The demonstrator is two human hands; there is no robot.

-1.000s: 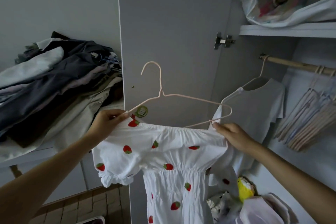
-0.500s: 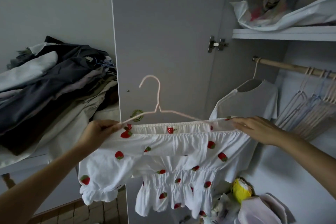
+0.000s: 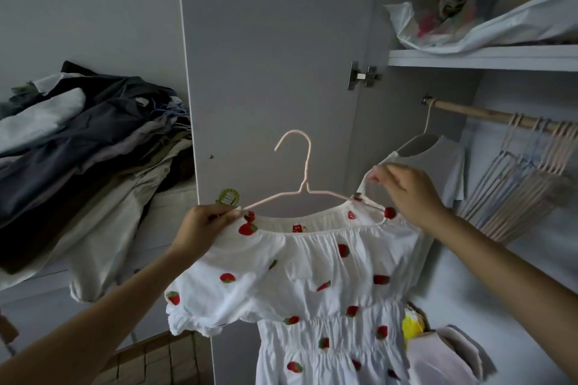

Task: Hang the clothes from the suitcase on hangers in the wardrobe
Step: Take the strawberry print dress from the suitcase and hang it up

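Note:
A white dress with red strawberries hangs in front of me on a thin pink hanger, whose hook stands free above the neckline. My left hand grips the dress's left shoulder together with the hanger's left end. My right hand pinches a thin white loop strap at the dress's right shoulder, lifted above the hanger's right arm. Behind, the wooden wardrobe rail carries a pale grey top on a hanger.
Several empty hangers hang bunched on the rail at the right. A shelf above holds a plastic bag of fabrics. The open wardrobe door stands straight ahead. A heap of dark clothes lies at left.
The dress's neckline has settled over the hanger. My right hand has left the neckline edge and lifted a thin strap up at the right shoulder. The left hand stays put.

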